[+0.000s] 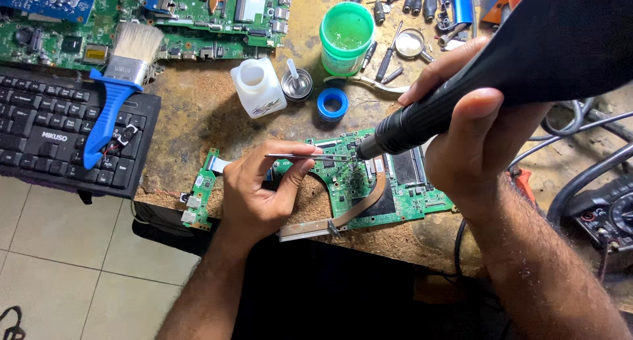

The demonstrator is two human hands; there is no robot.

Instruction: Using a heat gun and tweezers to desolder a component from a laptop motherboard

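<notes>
Your left hand (pixel 260 191) pinches a pair of thin metal tweezers (pixel 306 156) between thumb and forefinger, closed firmly on them, the tips lying nearly level and pointing right over the green circuit board (pixel 349 182). The wrist is bent, the heel of the hand resting at the board's left end, the forearm coming up from the lower edge of the view.

Your right hand (pixel 471 132) is wrapped around the black handle of a hot-air tool (pixel 461 83), fingers curled over the top and thumb underneath, a full closed grip. The tool slants down to the left, its nozzle sitting just above the board, close to the tweezer tips; whether it touches the board cannot be told.

The circuit board lies flat on the worn brown workbench (pixel 198 109), near its front edge, with a copper-coloured strip curving across its lower part and a small side board joined at its left.

Behind it stand a white plastic bottle (pixel 258 86), a blue tape roll (pixel 332 104) and a green tub (pixel 347 36). To the left, a blue-handled brush (pixel 119 89) lies on a black keyboard (pixel 53 135).
</notes>
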